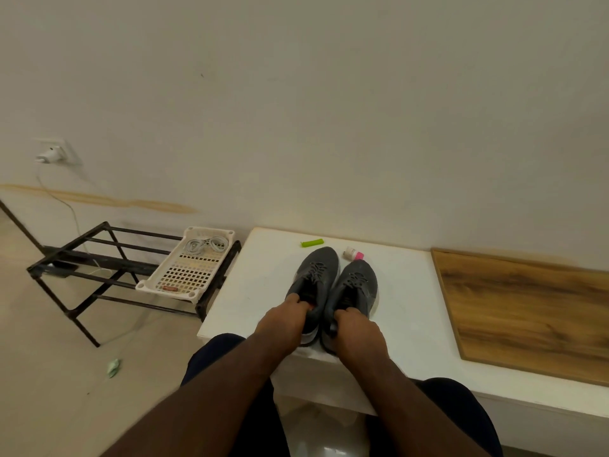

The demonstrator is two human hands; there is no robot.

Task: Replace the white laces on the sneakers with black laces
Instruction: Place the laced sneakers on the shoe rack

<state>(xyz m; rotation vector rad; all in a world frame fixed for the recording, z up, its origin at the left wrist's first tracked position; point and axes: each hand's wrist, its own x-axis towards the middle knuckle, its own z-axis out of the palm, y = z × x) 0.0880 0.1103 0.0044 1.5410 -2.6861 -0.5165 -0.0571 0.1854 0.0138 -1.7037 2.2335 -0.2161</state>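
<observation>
From the head camera, a white table [412, 291] stands against a pale wall [296, 110], and on its far edge lie a green cylinder [312, 243] and, a little to the right, a small white-and-pink container [353, 253] on its side just beyond the toe of the right-hand shoe. A wooden board [527, 311] covers the right part of the tabletop, well apart from the shoes. To the left of the table stands a black metal rack [108, 275], and a white perforated tray [188, 265] rests on its right end, just beside the table's left edge; coiled white laces [206, 244] lie in the tray's far end. A charger [49, 155] sits in a wall socket at far left, its cable trailing down toward the rack, and a scrap of green paper [113, 367] lies on the floor nearer the person. Bare tabletop lies on both sides of the shoes, more on the right up to the board, while the heels sit close to the near edge. The two grey sneakers [333, 285] stand side by side, touching, toes toward the wall, both threaded with dark laces [336, 275] over the tongues. The left hand [283, 319] grips the heel collar of the left shoe, fingers curled into its opening. The right hand [356, 331] grips the heel collar of the right shoe the same way.
</observation>
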